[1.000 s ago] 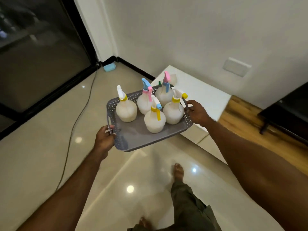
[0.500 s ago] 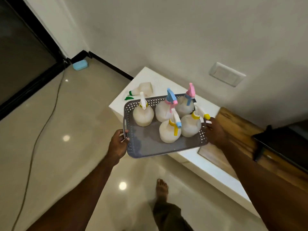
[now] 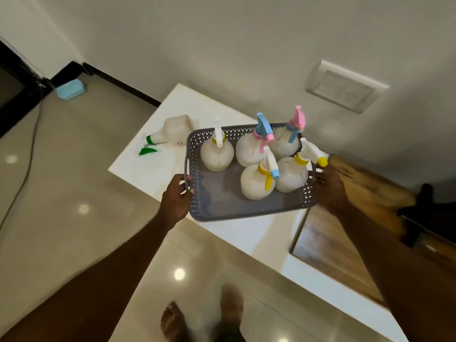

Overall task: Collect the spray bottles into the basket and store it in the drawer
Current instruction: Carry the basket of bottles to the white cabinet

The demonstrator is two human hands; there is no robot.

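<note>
We see a grey perforated basket held above the white cabinet, five white spray bottles upright inside (bunched toward its far right), a sixth bottle lying on the cabinet beyond.

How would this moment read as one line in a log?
left hand: grips basket | right hand: grips basket | five spray bottles inside | one bottle on white cabinet

Two bare forearms, no sleeves, no watch or bands at the wrists. Left hand and right hand bare, no gloves or rings to be seen. Two bare feet near the bottom edge, blurred. Dark trouser cloth just above the feet, colour unclear.
</note>
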